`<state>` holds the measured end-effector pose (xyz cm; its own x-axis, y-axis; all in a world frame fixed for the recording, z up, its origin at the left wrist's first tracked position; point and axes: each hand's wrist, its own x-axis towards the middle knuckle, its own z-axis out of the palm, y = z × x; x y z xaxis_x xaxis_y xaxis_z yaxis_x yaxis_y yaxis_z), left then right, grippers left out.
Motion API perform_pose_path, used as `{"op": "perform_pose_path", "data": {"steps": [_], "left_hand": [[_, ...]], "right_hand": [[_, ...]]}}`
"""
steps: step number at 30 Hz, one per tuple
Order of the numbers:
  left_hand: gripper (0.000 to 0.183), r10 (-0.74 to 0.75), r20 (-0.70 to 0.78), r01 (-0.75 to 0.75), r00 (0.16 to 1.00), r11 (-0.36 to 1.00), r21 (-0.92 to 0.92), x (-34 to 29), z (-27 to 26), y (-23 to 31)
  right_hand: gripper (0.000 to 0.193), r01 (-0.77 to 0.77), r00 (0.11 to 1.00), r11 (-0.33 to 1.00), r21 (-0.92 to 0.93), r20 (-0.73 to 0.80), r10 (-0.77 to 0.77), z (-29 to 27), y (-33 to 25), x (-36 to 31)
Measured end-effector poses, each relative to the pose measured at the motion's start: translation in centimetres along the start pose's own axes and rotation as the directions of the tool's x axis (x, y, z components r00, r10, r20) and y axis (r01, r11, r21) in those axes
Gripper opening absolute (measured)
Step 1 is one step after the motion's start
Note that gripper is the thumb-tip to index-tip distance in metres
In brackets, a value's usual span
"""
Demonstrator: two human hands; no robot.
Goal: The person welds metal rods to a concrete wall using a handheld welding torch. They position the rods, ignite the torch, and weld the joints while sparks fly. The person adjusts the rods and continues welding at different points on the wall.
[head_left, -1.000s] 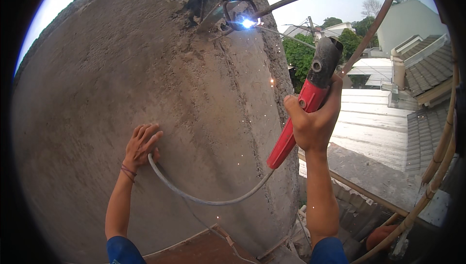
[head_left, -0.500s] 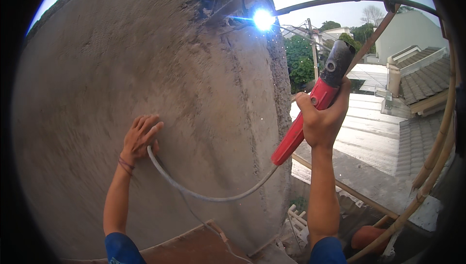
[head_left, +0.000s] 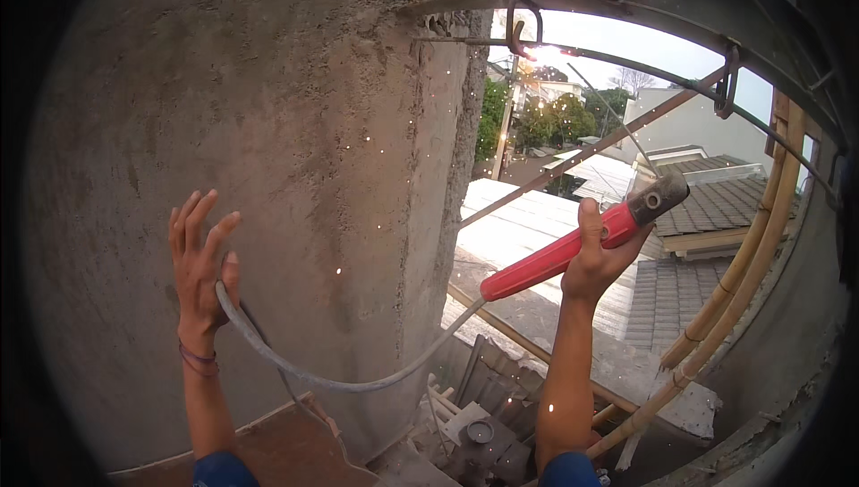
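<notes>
My right hand point(head_left: 595, 263) is closed round the red handle of a welding electrode holder point(head_left: 546, 263) with a blackened head. A thin welding rod point(head_left: 617, 120) slants up and left from that head, its tip apart from the steel bar. My left hand point(head_left: 201, 263) is raised in front of the grey wall with its fingers stretched upward; whether it touches the wall I cannot tell. A grey cable point(head_left: 358, 387) sags from the handle's lower end to the left hand, passing by its thumb. Glowing sparks scatter below a steel bar point(head_left: 608, 58) with bent steel loops point(head_left: 523, 26).
A rough cement wall point(head_left: 295, 174) fills the left side. Bamboo poles point(head_left: 738, 281) curve along the right, and a diagonal brace point(head_left: 582, 156) crosses the opening. Metal roofing point(head_left: 528, 205) and tiled roofs point(head_left: 707, 192) lie below. A brown board point(head_left: 259, 451) is underneath.
The bright blue-white arc has gone out, leaving falling sparks. The electrode holder has swung down and tilted right. My left hand's fingers have straightened upward, and the view has shifted right.
</notes>
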<state>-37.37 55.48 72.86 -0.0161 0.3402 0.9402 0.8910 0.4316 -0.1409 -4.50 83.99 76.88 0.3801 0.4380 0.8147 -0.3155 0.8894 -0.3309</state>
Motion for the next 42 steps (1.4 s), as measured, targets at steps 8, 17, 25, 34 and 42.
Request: {"op": "perform_pose_path", "data": {"steps": [8,17,25,34,42], "left_hand": [[0.042,-0.336,-0.238,0.275,0.911,0.927,-0.255,-11.5,8.0,5.0],[0.014,0.165,0.155,0.053,0.974,0.499,-0.865,-10.5,15.9,7.3],[0.021,0.397,0.412,0.432,0.820,0.043,-0.901,-8.1,18.3,12.0],[0.028,0.652,0.477,0.705,0.590,-0.128,-0.697,-7.4,19.7,7.7],[0.052,0.660,0.492,0.818,0.568,-0.522,-0.243,-6.5,18.7,12.6]], "right_hand": [[0.085,-0.049,0.997,0.723,-0.689,-0.073,-0.002,-14.4,-3.9,-9.2],[0.084,-0.368,0.907,0.306,-0.878,-0.267,0.326,-18.3,-6.5,-15.7],[0.073,0.610,0.787,0.114,-0.784,0.616,0.025,-3.8,-12.3,-8.4],[0.064,0.846,0.533,0.063,-0.530,0.843,-0.075,6.7,-7.2,-7.5],[0.077,0.829,0.557,0.044,-0.558,0.817,-0.150,7.5,-3.9,-8.6]]}}
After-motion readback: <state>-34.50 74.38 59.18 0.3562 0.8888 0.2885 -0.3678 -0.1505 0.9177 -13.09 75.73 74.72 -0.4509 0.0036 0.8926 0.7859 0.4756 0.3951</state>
